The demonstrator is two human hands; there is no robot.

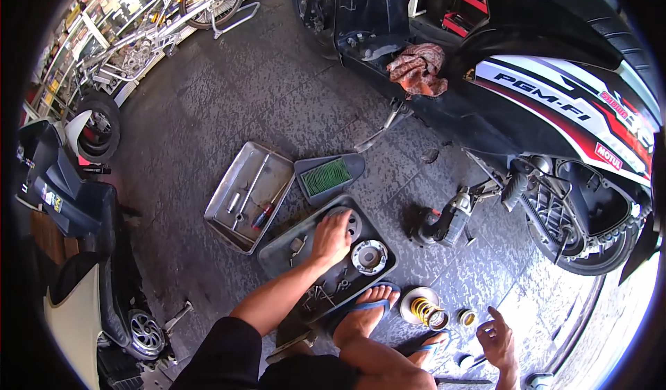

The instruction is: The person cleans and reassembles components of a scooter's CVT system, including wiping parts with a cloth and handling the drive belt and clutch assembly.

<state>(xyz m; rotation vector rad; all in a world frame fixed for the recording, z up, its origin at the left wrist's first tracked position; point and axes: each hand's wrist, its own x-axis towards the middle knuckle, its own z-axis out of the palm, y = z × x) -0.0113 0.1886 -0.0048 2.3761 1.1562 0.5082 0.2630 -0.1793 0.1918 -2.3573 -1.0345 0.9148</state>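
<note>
Left fingers: the left hand (333,241) reaches into the larger tray, its fingers bent over the rim of a grey disc; whether they grasp it or only touch it, one cannot tell.
Right fingers: the right hand (496,340) is half curled in the air and seems released, with nothing visible in it, near a small ring (467,317).
Grey disc: it (355,227) is at the upper right part of the larger tray (281,255), just beside a silver round part (369,257).
Progress, as judged: the parts appear to be already separated; the scooter (444,123) has its rear housing (551,213) uncovered, so fitting parts back seems to be left.
Disc direction: its holed face looks mostly upward; being round, it shows no long axis across this face.
Yellow spring: it (424,311) is at a round plate (412,300), its axis running toward the lower right; standing or lying, one cannot tell.
</note>
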